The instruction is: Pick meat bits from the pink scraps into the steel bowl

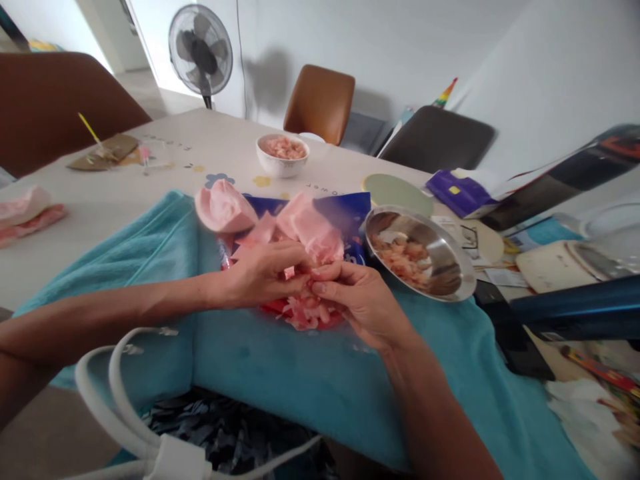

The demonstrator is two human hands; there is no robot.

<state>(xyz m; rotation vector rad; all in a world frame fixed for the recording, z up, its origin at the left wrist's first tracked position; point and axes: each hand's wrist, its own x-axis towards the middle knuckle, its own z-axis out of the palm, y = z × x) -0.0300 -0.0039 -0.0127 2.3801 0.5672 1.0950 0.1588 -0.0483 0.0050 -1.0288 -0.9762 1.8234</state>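
Note:
My left hand (277,273) and my right hand (357,297) meet in front of me, fingertips pinched together. Between them is a small piece of pink pomelo flesh (289,273), mostly covered by the fingers. Under the hands lie pink scraps of pomelo membrane (307,313) on a blue and red plastic bag (356,203). Thick pink pomelo peel (313,227) rests on the bag behind the hands, and another curved chunk of peel (225,207) sits to its left. Beside my right hand, a tilted steel bowl (453,273) holds loose pomelo flesh (403,260).
A turquoise cloth (230,353) covers the near table edge. Farther back stands a white bowl (283,167) filled with pomelo flesh. More peel (25,207) lies far left. A purple tissue pack (460,193) and a green round mat (395,190) are at right. White cables (115,400) hang at lower left.

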